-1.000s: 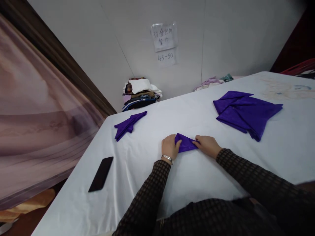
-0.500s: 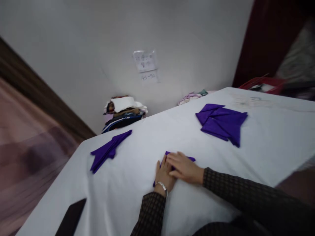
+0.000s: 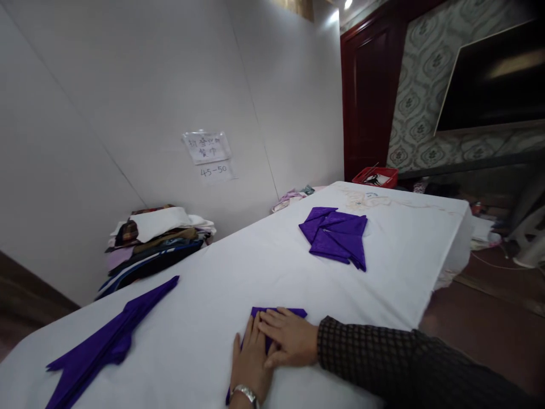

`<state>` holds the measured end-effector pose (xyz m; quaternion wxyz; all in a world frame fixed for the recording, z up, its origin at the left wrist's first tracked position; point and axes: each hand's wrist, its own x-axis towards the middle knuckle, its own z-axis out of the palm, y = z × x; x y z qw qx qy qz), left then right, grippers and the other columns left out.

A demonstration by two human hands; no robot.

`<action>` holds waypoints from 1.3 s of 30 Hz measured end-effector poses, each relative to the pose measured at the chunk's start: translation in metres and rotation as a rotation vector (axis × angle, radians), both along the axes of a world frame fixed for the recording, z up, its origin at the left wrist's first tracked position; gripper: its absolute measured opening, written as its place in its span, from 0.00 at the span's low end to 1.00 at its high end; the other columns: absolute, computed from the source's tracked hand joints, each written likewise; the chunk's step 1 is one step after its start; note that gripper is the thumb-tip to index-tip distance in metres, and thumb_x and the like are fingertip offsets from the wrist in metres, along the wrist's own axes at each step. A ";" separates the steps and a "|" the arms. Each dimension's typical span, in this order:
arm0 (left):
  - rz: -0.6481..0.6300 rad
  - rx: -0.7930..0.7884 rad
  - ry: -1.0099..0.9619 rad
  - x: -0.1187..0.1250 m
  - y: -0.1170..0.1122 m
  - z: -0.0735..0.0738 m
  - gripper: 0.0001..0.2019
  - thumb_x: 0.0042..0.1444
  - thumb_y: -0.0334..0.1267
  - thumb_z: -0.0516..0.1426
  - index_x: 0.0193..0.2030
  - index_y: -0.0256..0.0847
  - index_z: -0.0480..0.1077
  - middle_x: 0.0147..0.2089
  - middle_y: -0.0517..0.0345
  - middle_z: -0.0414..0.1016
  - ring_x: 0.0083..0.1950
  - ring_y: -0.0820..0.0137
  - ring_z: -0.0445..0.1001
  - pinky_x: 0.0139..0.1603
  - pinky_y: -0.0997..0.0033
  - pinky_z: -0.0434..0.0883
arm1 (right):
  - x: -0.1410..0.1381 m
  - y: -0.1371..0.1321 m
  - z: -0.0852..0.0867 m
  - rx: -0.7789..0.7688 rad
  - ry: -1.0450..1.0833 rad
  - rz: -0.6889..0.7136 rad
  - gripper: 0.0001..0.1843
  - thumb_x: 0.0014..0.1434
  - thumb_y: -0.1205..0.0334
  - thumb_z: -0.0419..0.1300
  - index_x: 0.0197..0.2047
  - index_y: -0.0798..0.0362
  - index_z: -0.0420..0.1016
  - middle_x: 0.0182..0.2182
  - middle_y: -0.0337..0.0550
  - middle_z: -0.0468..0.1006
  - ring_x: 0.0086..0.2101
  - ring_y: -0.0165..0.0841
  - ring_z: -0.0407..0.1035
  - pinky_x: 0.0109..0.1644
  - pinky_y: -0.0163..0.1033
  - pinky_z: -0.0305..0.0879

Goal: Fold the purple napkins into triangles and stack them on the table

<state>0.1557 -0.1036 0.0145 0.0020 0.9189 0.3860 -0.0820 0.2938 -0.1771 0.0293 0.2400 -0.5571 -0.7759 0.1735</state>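
Both my hands rest flat on a folded purple cloth napkin [image 3: 298, 312] near the front of the white-covered table [image 3: 204, 346]. My left hand [image 3: 252, 360], with a silver watch or bracelet at the wrist, has its fingers stretched out over the cloth. From the right, my right hand [image 3: 289, 338] lies across it, fingers extended, its tips touching the left hand's fingers. Most of this napkin is hidden under the hands; its top edge, right tip and a lower left corner show. Another folded purple napkin [image 3: 110, 343] lies to the left. A wider folded purple napkin [image 3: 336, 236] lies farther back right.
A stack of folded clothes [image 3: 157, 244] stands beyond the table's far left edge. More fabric [image 3: 292, 199] lies behind the table, below a white wall with paper signs [image 3: 208, 149]. A red basket [image 3: 377, 176] sits past the far end, near a dark red door [image 3: 370, 96].
My view has swung right and levelled, bringing the door, the wall screen and the table's right edge in. Both hands stay flat on the napkin. The dark flat object at lower left has left view.
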 end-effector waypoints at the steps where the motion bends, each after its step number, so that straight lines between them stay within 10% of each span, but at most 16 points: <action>1: 0.003 0.009 -0.002 0.000 -0.001 0.000 0.27 0.60 0.42 0.41 0.67 0.41 0.49 0.70 0.54 0.43 0.70 0.65 0.40 0.66 0.51 0.44 | 0.004 -0.004 -0.002 -0.001 -0.014 -0.015 0.43 0.59 0.38 0.47 0.67 0.59 0.45 0.65 0.58 0.47 0.64 0.43 0.40 0.66 0.51 0.32; 19: 0.010 -0.080 -0.234 -0.008 -0.005 -0.006 0.31 0.60 0.54 0.38 0.67 0.41 0.49 0.70 0.57 0.42 0.70 0.63 0.41 0.67 0.47 0.42 | 0.047 -0.040 -0.020 -0.087 -0.194 -0.132 0.39 0.60 0.40 0.47 0.66 0.55 0.50 0.65 0.55 0.50 0.63 0.45 0.43 0.64 0.58 0.35; 29: -0.075 -0.207 -0.315 -0.014 -0.009 -0.009 0.30 0.60 0.52 0.39 0.69 0.50 0.37 0.71 0.59 0.37 0.71 0.62 0.33 0.66 0.41 0.36 | -0.013 0.006 0.000 0.033 -0.244 -0.007 0.38 0.61 0.41 0.46 0.67 0.54 0.47 0.66 0.49 0.47 0.64 0.41 0.39 0.66 0.53 0.32; 39: -0.080 -0.272 -0.418 -0.013 -0.012 -0.017 0.34 0.60 0.49 0.43 0.69 0.46 0.31 0.72 0.53 0.35 0.71 0.60 0.31 0.65 0.38 0.33 | -0.004 0.030 -0.062 0.010 -0.165 -0.060 0.34 0.62 0.44 0.44 0.67 0.49 0.49 0.65 0.43 0.51 0.63 0.42 0.46 0.65 0.54 0.43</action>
